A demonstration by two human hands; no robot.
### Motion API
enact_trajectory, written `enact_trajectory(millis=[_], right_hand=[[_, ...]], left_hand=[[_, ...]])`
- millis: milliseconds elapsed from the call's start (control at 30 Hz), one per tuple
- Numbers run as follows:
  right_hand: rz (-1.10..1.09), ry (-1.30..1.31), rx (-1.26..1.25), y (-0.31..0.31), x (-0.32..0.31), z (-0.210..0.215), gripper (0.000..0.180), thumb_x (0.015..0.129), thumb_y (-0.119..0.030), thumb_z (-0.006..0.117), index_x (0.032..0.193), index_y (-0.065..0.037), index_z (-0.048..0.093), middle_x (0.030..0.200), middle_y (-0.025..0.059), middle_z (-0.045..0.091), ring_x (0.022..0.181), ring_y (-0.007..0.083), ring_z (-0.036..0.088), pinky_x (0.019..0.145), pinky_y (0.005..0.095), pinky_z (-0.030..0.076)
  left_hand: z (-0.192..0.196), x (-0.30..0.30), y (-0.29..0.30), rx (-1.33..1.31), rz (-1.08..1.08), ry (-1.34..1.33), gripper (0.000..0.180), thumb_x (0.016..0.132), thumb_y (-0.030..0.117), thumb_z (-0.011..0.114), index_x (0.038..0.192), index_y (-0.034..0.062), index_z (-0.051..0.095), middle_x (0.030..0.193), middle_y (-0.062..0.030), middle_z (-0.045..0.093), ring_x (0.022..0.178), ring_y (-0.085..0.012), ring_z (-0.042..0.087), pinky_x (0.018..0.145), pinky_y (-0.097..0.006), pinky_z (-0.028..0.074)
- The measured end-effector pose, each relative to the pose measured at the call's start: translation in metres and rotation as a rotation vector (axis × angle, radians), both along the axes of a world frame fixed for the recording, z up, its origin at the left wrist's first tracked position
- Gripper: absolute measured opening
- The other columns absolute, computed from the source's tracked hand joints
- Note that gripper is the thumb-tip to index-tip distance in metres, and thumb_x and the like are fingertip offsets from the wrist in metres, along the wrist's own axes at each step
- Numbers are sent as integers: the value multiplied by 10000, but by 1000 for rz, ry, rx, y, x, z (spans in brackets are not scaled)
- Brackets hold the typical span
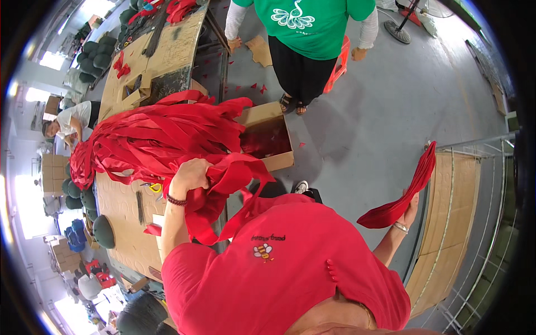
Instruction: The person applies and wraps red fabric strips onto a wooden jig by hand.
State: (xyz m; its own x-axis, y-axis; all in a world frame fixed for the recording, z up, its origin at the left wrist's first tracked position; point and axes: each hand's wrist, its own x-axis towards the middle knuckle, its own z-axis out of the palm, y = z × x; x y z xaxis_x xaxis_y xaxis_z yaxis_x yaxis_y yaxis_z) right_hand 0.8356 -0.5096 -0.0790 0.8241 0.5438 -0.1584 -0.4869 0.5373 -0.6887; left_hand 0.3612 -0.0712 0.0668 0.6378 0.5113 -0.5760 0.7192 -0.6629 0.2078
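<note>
My left hand (192,174), with a dark bead bracelet at the wrist, is closed on red fabric strips (215,192) that hang in loops at the table's edge. Beside it, a large heap of long red strips (162,137) covers the tabletop. Out to the right, my right hand (412,209) grips a flat folded bundle of red fabric (399,204). Part of its fingers is hidden behind the cloth. Yellow-handled scissors (153,186) lie on the table just left of my left hand.
An open cardboard box (279,162) stands beside the table (125,204). A wire cart lined with cardboard (446,218) is at my right. Ahead stands a person in a green shirt (312,28) by a red stool (339,64). Another person (75,120) leans across the table's far side.
</note>
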Motion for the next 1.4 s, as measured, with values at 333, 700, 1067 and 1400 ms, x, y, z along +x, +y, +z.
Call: enact_trajectory(millis=[333,700,1067,1400], right_hand=[[235,16,-22,112,75,-1,413,894,-57,602,1281,-28,459,1101,112,600,924,194,600,584,232,487],[577,-78,13,247,242,36,317,905,-82,600,1193,-24,482,1014,67,538,739,117,459,513,203,410],[302,36,-132,196,428,-23,355,941,-112,559,1286,-70,494,1061,82,619,845,189,608,650,261,541],[402,-66,-321,259,728,-9,363,942,-175,571,1275,-42,515,1098,86,623,928,198,625,812,319,548]], left_hand=[[-45,89,18,-4,16,-10,425,483,91,741,905,111,701,836,-155,673,866,-350,641,709,-451,523],[-91,228,31,-118,152,26,445,493,140,788,924,75,696,885,-147,688,919,-337,648,741,-441,535],[-123,356,16,-302,62,-43,525,506,213,812,996,70,692,880,-186,673,876,-370,642,744,-429,511],[-135,555,-9,-451,417,-279,340,507,144,761,824,48,681,754,-176,657,802,-363,647,640,-424,490]])
